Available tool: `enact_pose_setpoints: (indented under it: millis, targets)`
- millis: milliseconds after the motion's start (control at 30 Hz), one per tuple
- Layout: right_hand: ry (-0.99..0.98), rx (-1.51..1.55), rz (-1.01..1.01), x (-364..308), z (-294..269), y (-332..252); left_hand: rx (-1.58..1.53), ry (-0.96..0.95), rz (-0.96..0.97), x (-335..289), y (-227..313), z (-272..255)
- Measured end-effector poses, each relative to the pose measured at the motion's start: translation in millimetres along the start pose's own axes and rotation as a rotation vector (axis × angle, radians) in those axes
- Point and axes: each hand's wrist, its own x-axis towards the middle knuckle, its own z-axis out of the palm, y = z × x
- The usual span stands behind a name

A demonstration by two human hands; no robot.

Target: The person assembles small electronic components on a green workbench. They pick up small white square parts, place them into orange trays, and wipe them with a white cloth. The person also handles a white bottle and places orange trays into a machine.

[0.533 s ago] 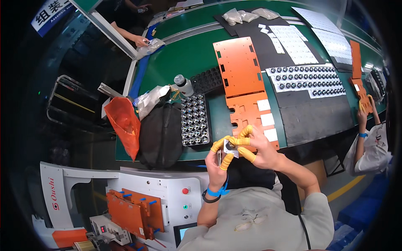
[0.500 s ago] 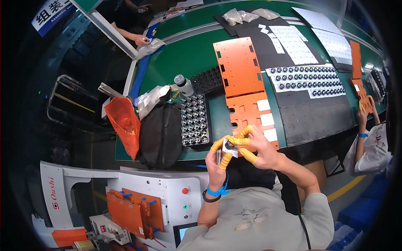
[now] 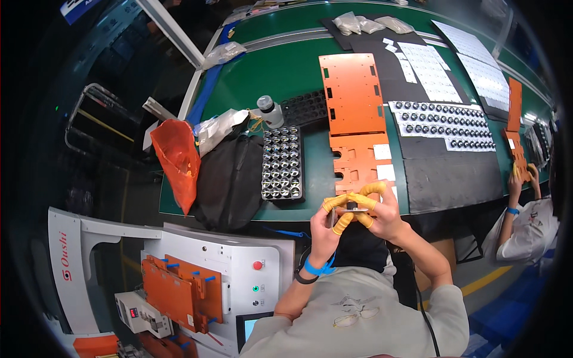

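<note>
Head view: both hands meet just off the near edge of the green table point(image 3: 268, 77). The left hand point(image 3: 325, 230) and right hand point(image 3: 382, 215), fingertips in yellow cots for grip, pinch a small dark part point(image 3: 352, 207) between them, close to the eyes. The tray of metal cylinders point(image 3: 282, 162) and orange plate point(image 3: 361, 164) sit within easy reach.

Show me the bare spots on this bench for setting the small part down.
Free: green mat between the bottle and the orange plate; bare black mat right of the lower orange plate. Crowded: the left end, with black bag, cell tray and orange bag.
</note>
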Motion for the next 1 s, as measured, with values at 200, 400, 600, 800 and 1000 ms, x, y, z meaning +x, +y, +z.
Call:
enact_pose_setpoints:
  millis: [200,400,600,800,1000]
  targets:
    - [-0.207,0.186,0.156,-4,1,5,0.353,0.038,0.171,8,-9,-16]
    - [-0.086,0.093,0.388,-6,-27,17,0.819,0.256,0.122,9,-18,-25]
    - [0.003,0.111,0.480,-35,-45,26,1.117,0.266,0.063,11,-33,-16]
    - [-0.052,0.146,0.439,-22,-34,21,1.160,0.144,-0.052,22,-36,-23]
    - [-0.111,0.165,0.060,81,25,45,1.141,0.079,-0.229,32,-27,-20]
